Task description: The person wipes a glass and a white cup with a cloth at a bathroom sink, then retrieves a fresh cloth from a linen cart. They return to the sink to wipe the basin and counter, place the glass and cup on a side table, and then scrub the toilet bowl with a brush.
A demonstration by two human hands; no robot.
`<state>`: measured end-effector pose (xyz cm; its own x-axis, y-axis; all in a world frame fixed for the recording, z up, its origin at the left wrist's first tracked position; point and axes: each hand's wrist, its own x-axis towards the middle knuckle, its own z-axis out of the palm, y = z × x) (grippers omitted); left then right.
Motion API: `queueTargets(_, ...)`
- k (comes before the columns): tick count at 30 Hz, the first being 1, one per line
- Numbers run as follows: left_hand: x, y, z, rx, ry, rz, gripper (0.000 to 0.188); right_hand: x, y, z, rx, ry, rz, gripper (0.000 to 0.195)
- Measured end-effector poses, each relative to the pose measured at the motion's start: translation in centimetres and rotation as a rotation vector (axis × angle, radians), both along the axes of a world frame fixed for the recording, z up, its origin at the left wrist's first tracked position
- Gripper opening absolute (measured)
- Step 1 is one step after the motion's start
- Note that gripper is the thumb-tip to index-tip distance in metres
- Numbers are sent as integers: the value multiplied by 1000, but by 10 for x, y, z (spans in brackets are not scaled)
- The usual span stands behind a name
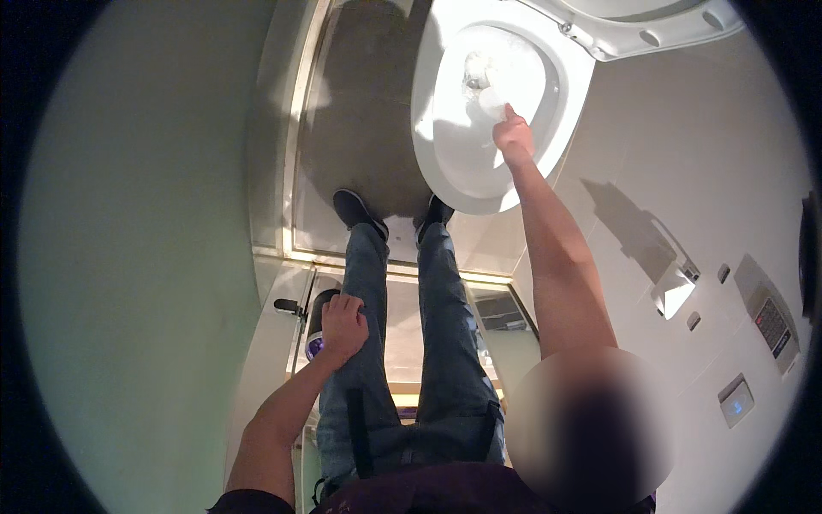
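Note:
A white toilet bowl [427,151] stands before me with its seat and lid [626,38] raised. My right hand [514,133] reaches over the bowl, fingers curled round a slim handle or tool whose pale, rounded head [493,99] is down inside it; glare hides its exact kind. Foamy or moving water [478,67] shows near that head. My left hand [345,324] rests by my left thigh, its fingers bent over the upper part of a dark cylindrical object [316,327] with a purple, shiny end; whether it grips this or my leg is unclear.
On the right wall hang a toilet paper holder [674,289], a button control panel [772,326] and a small lit panel [736,403]. A pale greenish wall or panel [141,257] fills the left. A door handle [287,306] juts beside my left hand. A raised threshold [398,265] crosses behind my shoes.

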<state>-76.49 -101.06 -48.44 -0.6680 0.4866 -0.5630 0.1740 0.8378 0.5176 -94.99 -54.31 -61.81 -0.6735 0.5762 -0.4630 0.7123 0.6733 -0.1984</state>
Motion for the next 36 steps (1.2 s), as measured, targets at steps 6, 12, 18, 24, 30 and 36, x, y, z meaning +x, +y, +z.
queueTargets(6, -1, 2, 2, -35, -24, -8, 26, 27, -22, 86, -1040, 313, -1159, 47)
queueTargets(12, -11, 1, 1, -44, -25, -59, 27, -31, -2, 94, -1249, 608, -1471, 7)
queueTargets(18, -14, 11, -4, -7, 18, 15, 32, 25, -78, 142, -892, 49, -397, 46)
queueTargets(24, -21, 41, -10, 175, -1, 187, 29, 43, 20, 251, -47, -893, 663, 55)
queueTargets(30, -43, 89, -5, 314, -13, 326, 19, -59, 55, 197, 596, -464, 1144, 38)
queueTargets(36, -47, 74, 11, 360, -54, 417, 18, -9, 80, 181, 514, -688, 1009, 54)
